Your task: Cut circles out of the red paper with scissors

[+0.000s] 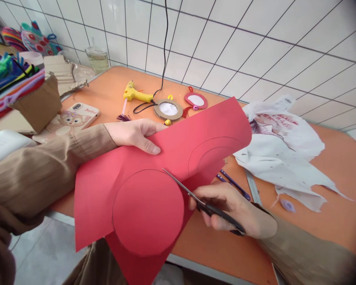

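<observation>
A large sheet of red paper [219, 122] is held up over the table's front edge, its right part curled. My left hand [139, 134] grips its upper edge, thumb on the front, other fingers hidden behind. Black-handled scissors [218, 213] are in my right hand [234, 209], with their blades at the paper and pointing up and left. Beside the blades, a partly cut circle [148, 213] hangs from the sheet, its right and lower edges free and a drawn line along its top. More curved lines are drawn on the curled part.
On the orange table [338, 166] lie a yellow glue gun [136, 94], two round ornaments [168, 109], a phone [80, 114] and a torn white bag [284, 154]. Colourful pipe cleaners fill a cardboard box [43, 105] at left. A drink cup [97, 59] stands behind.
</observation>
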Demonstrator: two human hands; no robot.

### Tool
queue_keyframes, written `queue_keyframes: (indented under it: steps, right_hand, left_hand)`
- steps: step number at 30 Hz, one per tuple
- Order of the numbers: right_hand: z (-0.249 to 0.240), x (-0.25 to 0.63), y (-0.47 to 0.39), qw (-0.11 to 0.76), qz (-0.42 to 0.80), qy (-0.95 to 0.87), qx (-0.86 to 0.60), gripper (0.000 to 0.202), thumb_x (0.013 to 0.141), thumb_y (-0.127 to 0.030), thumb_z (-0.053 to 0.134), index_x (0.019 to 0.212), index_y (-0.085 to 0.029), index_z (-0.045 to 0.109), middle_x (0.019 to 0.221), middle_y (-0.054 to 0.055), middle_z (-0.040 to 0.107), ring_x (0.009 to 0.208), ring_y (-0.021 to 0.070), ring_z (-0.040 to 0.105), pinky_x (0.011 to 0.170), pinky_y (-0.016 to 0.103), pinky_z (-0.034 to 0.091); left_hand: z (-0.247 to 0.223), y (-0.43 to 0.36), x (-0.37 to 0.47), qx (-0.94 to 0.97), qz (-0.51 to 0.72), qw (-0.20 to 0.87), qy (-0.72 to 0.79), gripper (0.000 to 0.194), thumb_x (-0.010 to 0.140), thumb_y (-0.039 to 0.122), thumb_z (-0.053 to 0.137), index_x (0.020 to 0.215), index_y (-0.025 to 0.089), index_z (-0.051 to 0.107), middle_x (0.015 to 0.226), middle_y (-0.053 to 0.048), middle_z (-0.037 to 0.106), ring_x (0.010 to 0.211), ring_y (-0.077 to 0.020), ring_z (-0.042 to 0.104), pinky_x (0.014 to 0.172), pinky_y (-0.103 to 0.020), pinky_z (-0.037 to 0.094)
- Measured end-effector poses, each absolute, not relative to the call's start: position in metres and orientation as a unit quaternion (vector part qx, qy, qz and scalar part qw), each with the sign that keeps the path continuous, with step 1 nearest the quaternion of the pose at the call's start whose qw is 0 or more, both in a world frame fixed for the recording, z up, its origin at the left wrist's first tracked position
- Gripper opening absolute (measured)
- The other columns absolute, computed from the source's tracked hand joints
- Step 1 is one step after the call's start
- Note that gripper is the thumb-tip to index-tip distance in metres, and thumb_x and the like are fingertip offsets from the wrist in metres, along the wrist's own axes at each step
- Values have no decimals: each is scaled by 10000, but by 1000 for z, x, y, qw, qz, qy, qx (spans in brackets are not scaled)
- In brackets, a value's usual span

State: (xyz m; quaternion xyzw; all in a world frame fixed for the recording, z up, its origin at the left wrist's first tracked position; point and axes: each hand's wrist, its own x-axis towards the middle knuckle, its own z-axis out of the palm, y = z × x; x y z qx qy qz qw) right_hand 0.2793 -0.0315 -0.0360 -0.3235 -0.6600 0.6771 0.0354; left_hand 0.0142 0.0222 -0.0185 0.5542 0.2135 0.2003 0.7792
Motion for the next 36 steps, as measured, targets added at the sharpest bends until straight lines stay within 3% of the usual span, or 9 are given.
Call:
queue_keyframes:
  steps: [15,24,36]
  right_hand:
    - [-35,280,-32,37,666,-679,-306,289,674,-340,647,816,-97,585,542,-7,495,479,93,408,408,196,308]
    - [-37,281,-31,36,672,-678,-297,343,688,-404,648,840,-106,572,545,-19,489,467,85,412,413,192,328]
    - [-36,282,-31,40,676,-672,-300,265,692,-312,613,844,-99,575,553,-4,502,470,87,393,411,196,312]
  left_hand:
    - [-17,19,18,544,199,785,220,505,711,80,629,1194,195,538,923,-47,717,906,-231,642,794,-311,484]
    - [-15,20,17,548,191,783,226,491,704,97,649,1177,186,555,977,-68,703,921,-242,636,800,-318,484]
    - [-15,21,16,561,190,772,229,492,710,96,634,1185,186,547,992,-63,700,927,-240,634,793,-309,487]
